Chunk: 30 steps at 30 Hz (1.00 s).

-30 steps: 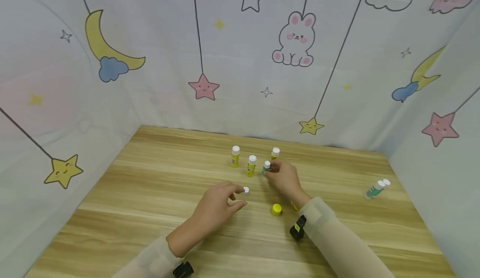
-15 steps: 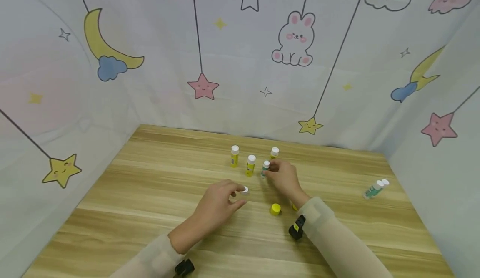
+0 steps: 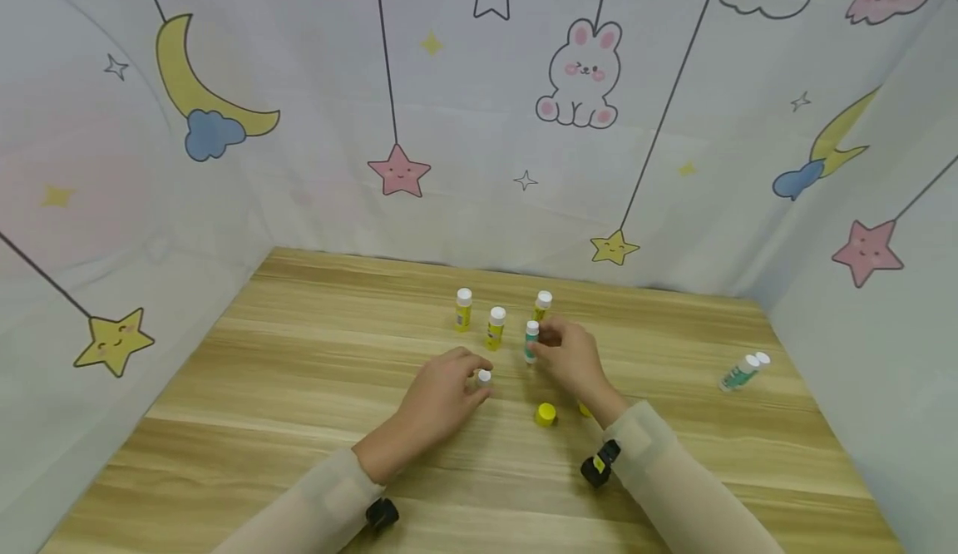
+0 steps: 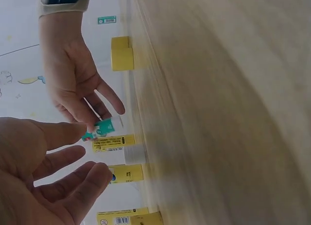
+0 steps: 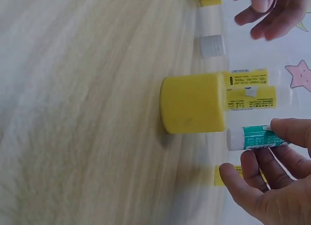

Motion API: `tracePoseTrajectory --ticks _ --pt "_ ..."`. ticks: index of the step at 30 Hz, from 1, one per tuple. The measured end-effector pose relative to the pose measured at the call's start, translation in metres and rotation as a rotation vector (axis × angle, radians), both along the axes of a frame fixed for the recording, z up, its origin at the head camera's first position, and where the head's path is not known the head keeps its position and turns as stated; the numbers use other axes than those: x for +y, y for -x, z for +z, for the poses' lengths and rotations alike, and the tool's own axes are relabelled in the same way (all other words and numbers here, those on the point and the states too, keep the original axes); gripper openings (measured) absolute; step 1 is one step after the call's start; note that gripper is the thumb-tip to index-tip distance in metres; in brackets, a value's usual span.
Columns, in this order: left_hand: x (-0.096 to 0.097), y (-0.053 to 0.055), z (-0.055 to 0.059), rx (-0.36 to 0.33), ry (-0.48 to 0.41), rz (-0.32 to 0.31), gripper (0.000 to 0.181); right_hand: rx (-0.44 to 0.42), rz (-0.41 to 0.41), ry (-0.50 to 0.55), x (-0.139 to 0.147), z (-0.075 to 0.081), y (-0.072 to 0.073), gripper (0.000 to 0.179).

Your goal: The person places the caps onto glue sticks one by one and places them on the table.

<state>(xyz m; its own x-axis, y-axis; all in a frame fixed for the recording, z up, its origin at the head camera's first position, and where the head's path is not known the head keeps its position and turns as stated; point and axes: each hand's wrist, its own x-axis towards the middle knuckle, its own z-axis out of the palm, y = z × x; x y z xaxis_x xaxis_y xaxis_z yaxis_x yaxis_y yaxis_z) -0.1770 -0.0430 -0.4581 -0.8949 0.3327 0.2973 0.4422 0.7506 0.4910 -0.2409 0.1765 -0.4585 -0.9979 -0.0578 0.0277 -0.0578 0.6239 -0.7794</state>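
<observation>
My right hand (image 3: 572, 356) pinches a small green-and-white glue stick (image 3: 532, 342) between thumb and fingers, its white cap upward. In the right wrist view the glue stick (image 5: 257, 137) shows its green label, and its white base overlaps the far table edge. My left hand (image 3: 443, 389) reaches toward a small white cap (image 3: 484, 378) on the table, thumb and index finger parted on either side of it in the head view. From the left wrist view, the left hand (image 4: 53, 174) has loosely bent fingers and a gap between them and the white cap (image 4: 135, 154).
Three yellow glue sticks with white caps stand behind the hands, the leftmost glue stick (image 3: 464, 310) farthest out. A yellow cap (image 3: 545, 414) sits before the right hand, another (image 3: 585, 409) by the right wrist. Green glue sticks (image 3: 739, 373) stand at right. A printed curtain (image 3: 479, 121) encloses the wooden table (image 3: 299, 329).
My left hand has moved closer in around the white cap. The green glue stick in my right hand has shifted slightly toward me. The head view has drifted a little.
</observation>
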Motion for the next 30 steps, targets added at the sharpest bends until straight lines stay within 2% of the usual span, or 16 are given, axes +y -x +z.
tracePoseTrajectory --ticks 10,17,24,30 --pt "0.007 0.014 -0.002 -0.063 0.096 -0.017 0.032 -0.042 0.044 0.106 0.013 0.006 -0.018 0.030" --pt "0.009 0.024 -0.007 -0.101 0.137 -0.032 0.030 -0.091 0.066 0.250 0.024 0.010 -0.034 0.029" --pt "0.012 0.032 -0.007 -0.172 0.186 -0.050 0.030 -0.089 0.069 0.290 0.029 0.017 -0.049 0.029" --pt "0.014 0.038 -0.008 -0.176 0.207 -0.054 0.026 -0.068 0.083 0.301 0.031 0.020 -0.059 0.030"
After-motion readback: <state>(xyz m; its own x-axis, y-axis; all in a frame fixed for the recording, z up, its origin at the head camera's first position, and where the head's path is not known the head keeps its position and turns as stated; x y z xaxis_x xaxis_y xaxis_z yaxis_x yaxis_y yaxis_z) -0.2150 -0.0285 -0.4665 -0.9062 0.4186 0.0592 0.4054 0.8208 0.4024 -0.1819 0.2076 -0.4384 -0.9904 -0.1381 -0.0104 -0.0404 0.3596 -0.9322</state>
